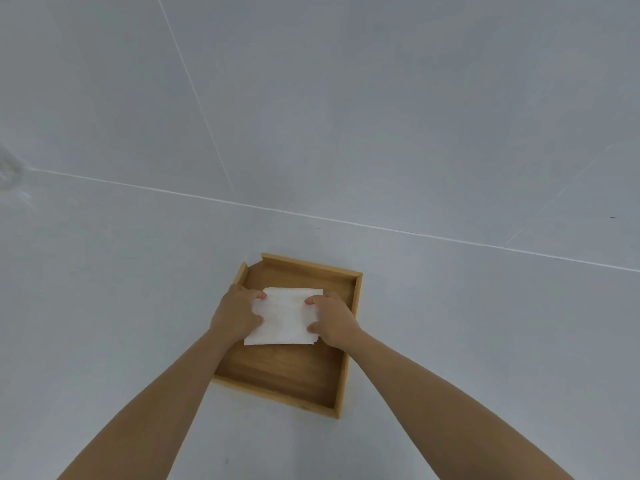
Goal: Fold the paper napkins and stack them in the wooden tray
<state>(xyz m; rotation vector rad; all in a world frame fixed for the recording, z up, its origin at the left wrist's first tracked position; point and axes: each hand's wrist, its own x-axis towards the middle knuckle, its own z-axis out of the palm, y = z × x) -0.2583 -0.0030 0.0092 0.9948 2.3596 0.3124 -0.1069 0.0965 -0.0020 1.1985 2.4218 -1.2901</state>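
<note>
A shallow wooden tray (341, 372) sits on the pale grey floor, low in the middle of the view. Inside it lies a stack of folded white paper napkins (284, 318), toward the tray's far half. My left hand (237, 311) grips the stack's left edge, thumb and fingertips on the top sheet. My right hand (332, 318) holds the right edge the same way. Layered edges show at the stack's lower right corner. The tray's far left corner has a gap in its wall.
Large grey floor tiles (346, 116) with thin white grout lines spread all around the tray. A faint scuffed mark (10, 171) shows at the far left edge. No other objects are in view.
</note>
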